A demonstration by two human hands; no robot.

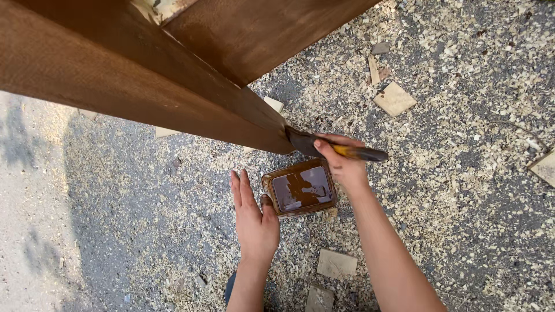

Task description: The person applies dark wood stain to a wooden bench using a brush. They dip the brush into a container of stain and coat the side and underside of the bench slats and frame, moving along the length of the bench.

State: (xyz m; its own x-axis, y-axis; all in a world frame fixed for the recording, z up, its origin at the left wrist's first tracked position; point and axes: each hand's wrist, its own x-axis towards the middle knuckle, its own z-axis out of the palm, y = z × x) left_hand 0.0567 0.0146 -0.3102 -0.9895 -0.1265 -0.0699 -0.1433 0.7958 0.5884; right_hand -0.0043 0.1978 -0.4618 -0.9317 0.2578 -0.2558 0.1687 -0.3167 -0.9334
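R hand closed round a paintbrush, fingers wrapped on the yellowish, stain-smeared handle; dark handle end sticks out to the hand's right, bristles to its left, pressed on the end of a brown-stained wooden beam. Beam is smooth, squared, w/ visible grain, running up-left away from the hand. A 2nd stained board sits above it, w/ a bit of pale, flaky surface showing between them at top.

Just below the R hand, touching or nearly so: a small rectangular container, rounded corners, brown-coated rim, no label visible, holding glossy dark-brown stain. L hand lies open, fingers straight & together, flat on the ground, thumb against the container's left edge.

Ground is grey, gritty asphalt, thick w/ pale wood shavings around both hands. Flat pale wood offcuts: one square well above-right of the R hand, two below the container near the forearms, another at far right edge.
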